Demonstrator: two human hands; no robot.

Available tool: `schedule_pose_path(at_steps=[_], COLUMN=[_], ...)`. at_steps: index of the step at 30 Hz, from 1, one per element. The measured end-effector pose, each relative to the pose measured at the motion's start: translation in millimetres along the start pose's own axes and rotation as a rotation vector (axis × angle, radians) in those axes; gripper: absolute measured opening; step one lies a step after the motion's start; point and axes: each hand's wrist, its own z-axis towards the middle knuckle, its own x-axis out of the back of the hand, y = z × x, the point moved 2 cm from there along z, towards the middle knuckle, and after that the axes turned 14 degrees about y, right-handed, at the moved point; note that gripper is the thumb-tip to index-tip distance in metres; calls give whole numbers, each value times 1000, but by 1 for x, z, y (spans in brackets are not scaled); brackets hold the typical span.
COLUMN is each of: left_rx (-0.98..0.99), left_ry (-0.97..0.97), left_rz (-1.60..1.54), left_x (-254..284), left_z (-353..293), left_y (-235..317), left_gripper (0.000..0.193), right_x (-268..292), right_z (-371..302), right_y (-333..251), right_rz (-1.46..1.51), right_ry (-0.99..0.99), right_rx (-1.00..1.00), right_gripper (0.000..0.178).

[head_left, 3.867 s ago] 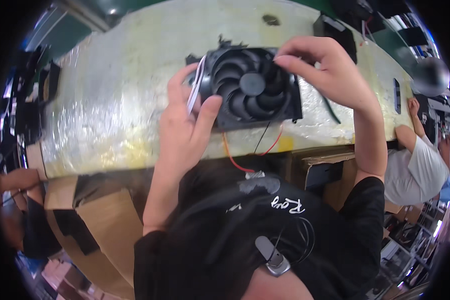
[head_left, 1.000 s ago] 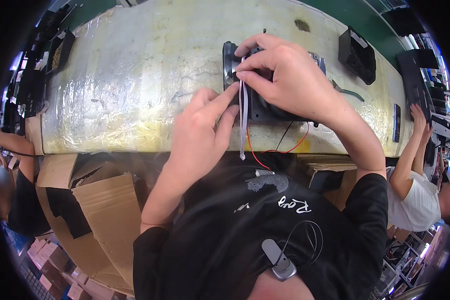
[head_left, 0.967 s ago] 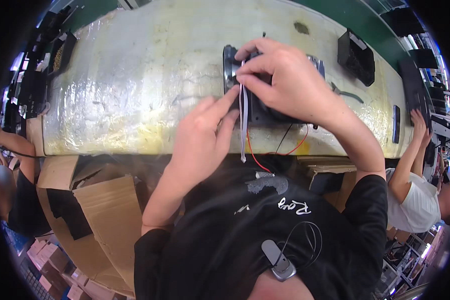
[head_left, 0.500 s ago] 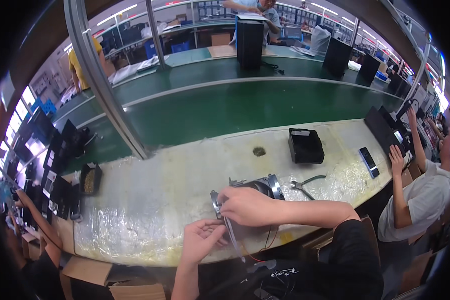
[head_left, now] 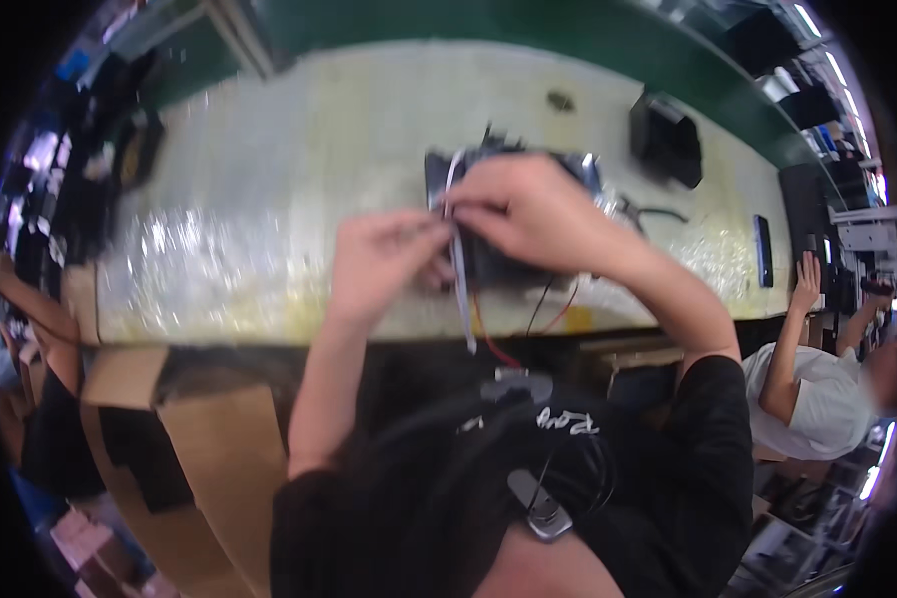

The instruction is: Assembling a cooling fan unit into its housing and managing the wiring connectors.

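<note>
A thin, flat whitish strip (head_left: 459, 279) runs down past the near edge of a dark device (head_left: 503, 261) on the table. My right hand (head_left: 538, 214) reaches over the device and pinches the strip near its upper part. My left hand (head_left: 377, 261) meets it from the left, thumb and fingers pressed together at the strip. Motion blur hides the exact contact at the fingertips. From the device's near side come red and black wires (head_left: 558, 314). Much of the device lies hidden under my right hand.
Pliers (head_left: 658, 212) lie right of the device, partly blurred. Beyond them stand a black bin (head_left: 666, 140) and a phone (head_left: 763, 251). Another black bin (head_left: 138, 149) is at the far left. Cardboard boxes (head_left: 219, 429) sit below the table edge; a person (head_left: 807, 399) works at the right.
The view has tipped downward, so the table sits higher in the picture. My left hand has come up to the strip beside my right hand; before, it was a little apart.
</note>
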Motion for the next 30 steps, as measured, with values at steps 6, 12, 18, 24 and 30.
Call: schedule_pose_path(at_steps=[6, 12, 18, 24, 30], left_rx=[50, 75, 79, 81, 86], left_ry=[0, -38, -77, -74, -121], left_rz=[-220, -206, -234, -232, -293], left_x=[5, 4, 5, 6, 7], left_z=[0, -5, -2, 1, 10], left_y=[-13, -10, -10, -11, -9], left_gripper=[33, 36, 41, 40, 44], right_x=[-8, -8, -8, -9, -4], right_z=[1, -3, -2, 1, 9], right_y=[5, 2, 3, 6, 11], right_rz=[82, 93, 96, 114, 90], right_ry=[-84, -97, -103, -107, -141], right_rx=[-87, -101, -115, -98, -35], right_gripper=[21, 21, 22, 22, 19])
